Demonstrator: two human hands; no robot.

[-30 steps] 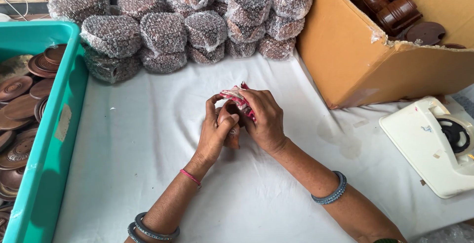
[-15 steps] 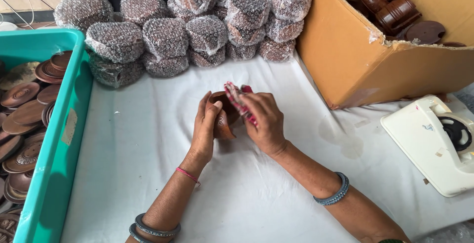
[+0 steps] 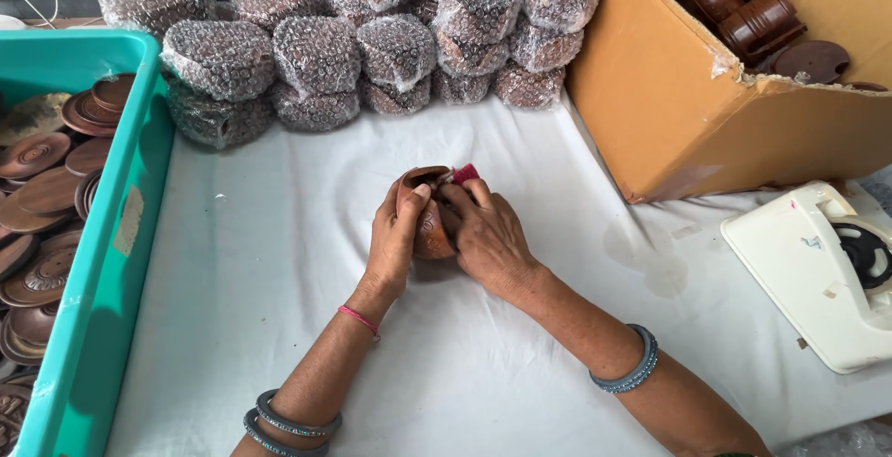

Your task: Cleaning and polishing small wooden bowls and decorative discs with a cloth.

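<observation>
Bare white cloth (image 3: 279, 262) lies between teal crate (image 3: 139, 197) and cardboard box (image 3: 678, 113).

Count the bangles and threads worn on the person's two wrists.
4: two dark grey bangles low on the left forearm, one thin red thread at the left wrist, one grey-blue bangle on the right forearm. More may be hidden beyond the frame.

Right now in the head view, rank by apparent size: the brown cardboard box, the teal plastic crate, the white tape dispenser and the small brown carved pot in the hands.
1. brown cardboard box and teal plastic crate: both cropped, too close to rank
2. white tape dispenser
3. small brown carved pot
</observation>
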